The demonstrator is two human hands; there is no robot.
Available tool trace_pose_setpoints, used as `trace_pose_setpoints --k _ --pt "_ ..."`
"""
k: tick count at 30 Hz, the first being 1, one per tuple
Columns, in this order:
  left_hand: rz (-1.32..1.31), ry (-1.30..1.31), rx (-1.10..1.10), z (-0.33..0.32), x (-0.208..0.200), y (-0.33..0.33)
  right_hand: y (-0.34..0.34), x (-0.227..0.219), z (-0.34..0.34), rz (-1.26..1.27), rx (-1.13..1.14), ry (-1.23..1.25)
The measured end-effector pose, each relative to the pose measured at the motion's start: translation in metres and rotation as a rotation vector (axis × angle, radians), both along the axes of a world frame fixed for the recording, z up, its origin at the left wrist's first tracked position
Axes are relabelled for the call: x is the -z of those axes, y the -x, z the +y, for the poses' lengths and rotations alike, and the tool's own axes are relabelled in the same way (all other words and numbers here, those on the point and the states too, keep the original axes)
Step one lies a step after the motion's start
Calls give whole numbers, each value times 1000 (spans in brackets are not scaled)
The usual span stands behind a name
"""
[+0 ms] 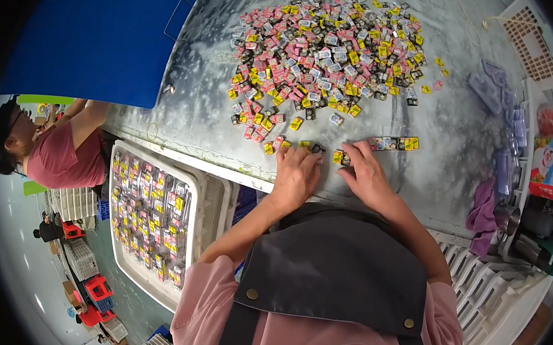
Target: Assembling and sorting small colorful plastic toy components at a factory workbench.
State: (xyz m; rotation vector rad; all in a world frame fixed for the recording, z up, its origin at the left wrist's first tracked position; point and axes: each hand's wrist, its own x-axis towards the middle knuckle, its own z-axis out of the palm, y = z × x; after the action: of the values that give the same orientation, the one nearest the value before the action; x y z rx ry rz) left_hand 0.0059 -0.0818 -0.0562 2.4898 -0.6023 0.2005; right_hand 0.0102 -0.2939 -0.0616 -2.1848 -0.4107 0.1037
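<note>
My left hand (295,176) rests at the table's near edge, its fingers bent. A small black box (317,148) is at its index fingertip and thumb, and a few pink and yellow boxes (274,144) lie just beyond its other fingers. Close by on the right, my right hand (367,174) has its thumb and fingers closed around a small yellow-and-black box (339,158). Past its fingertips, a short straight row of small boxes (392,143) lies end to end, with pink, black and yellow faces. Farther back spreads a large pile of loose small boxes (320,60).
A white tray (193,223) of packed boxes stands left, below the grey table (215,122). A blue panel (101,44) covers the far left, beside a person in a red shirt (63,149). On the right are a purple cloth (482,212), clear plastic pieces (492,87) and a white basket (530,39).
</note>
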Motion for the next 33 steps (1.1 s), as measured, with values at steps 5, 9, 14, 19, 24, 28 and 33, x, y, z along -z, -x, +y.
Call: trace_pose_setpoints --k 5,9,14,19,24,28,33 --pt "-119 -138 56 -6 6 11 -3 1 8 -76 7 66" --pt "-88 -163 61 -1 1 11 -2 3 14 -38 -4 71" --pt "-58 -140 122 -1 3 2 -5 6 12 -52 -73 89" --pt "17 -26 222 -12 -3 -11 0 0 2 -41 -73 107" --pt "76 -62 264 -11 -6 -13 2 6 -2 -39 -140 173" --pt "149 -68 302 -10 -9 -5 5 -7 -13 18 -247 114" --pt "50 51 344 -55 -17 -36 -16 -25 -57 -71 -193 106"
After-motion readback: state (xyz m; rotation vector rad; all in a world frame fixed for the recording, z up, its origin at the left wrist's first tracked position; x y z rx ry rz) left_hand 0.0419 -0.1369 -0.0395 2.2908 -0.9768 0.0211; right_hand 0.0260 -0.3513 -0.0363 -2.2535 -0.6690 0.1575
